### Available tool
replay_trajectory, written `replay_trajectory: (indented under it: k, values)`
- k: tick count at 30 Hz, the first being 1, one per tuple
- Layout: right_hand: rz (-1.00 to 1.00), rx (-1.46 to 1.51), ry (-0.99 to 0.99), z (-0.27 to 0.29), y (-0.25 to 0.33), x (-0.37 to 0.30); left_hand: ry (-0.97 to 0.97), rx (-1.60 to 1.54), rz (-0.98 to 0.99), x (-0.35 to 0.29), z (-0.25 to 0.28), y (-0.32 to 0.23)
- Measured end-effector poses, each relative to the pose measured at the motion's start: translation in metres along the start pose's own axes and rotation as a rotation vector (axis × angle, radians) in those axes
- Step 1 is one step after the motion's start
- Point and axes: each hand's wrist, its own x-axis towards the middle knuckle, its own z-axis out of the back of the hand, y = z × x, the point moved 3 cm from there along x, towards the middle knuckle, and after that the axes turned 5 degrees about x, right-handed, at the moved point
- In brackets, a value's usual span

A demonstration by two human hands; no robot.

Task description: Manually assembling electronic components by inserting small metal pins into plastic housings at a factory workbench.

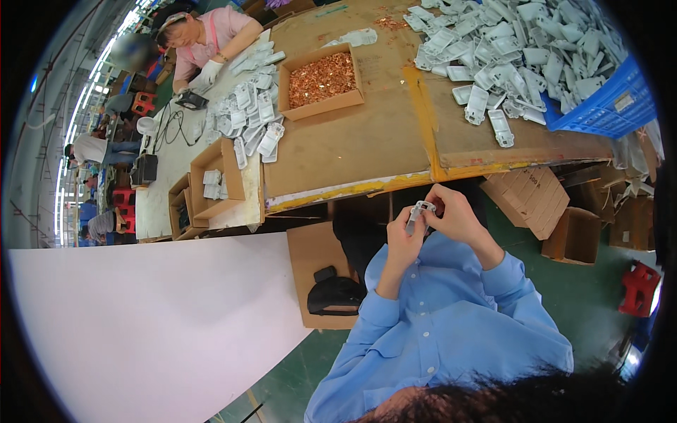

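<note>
In front of my chest, just off the table's near edge, I hold a small grey-white plastic housing [421, 209] with openings at its upper end. My left hand [403, 245] is closed around its lower part. The fingers of my right hand [457, 217] are bent and pinched at the housing's upper end; whether a smaller piece sits between them is too small to tell. Beyond my hands on the table, a cardboard box [288, 97] holds many small copper-coloured metal pieces [323, 79]. Similar white plastic housings [502, 128] lie in a large heap at the far right.
A blue plastic crate [605, 106] lies tipped beside the heap. More housings [247, 113] are piled at the left, near a co-worker [211, 42] wearing white gloves. Cardboard boxes [218, 185] stand at the table's left end. A black bag [335, 295] rests on cardboard beside me.
</note>
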Motion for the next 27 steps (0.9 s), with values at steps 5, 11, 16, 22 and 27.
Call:
replay_trajectory:
  k: [5, 11, 16, 22, 27]
  values:
    - [0.174, 0.046, -0.165, 0.006, -0.004, 0.004, -0.148, -0.186, 0.035, 0.014, 0.015, 0.01]
    - [0.295, -0.426, -0.718, 0.089, -0.043, 0.041, -0.427, -0.407, 0.134, 0.065, 0.112, 0.033]
    - [0.112, -0.747, -0.872, 0.132, -0.086, 0.059, -0.486, -0.279, 0.216, 0.147, 0.199, 0.002]
    - [0.031, -0.706, -0.824, 0.132, -0.092, 0.06, -0.629, 0.019, 0.151, 0.267, 0.274, -0.012]
    - [0.104, -0.616, -0.835, 0.127, -0.082, 0.066, -0.71, 0.164, -0.082, 0.329, 0.343, 0.001]
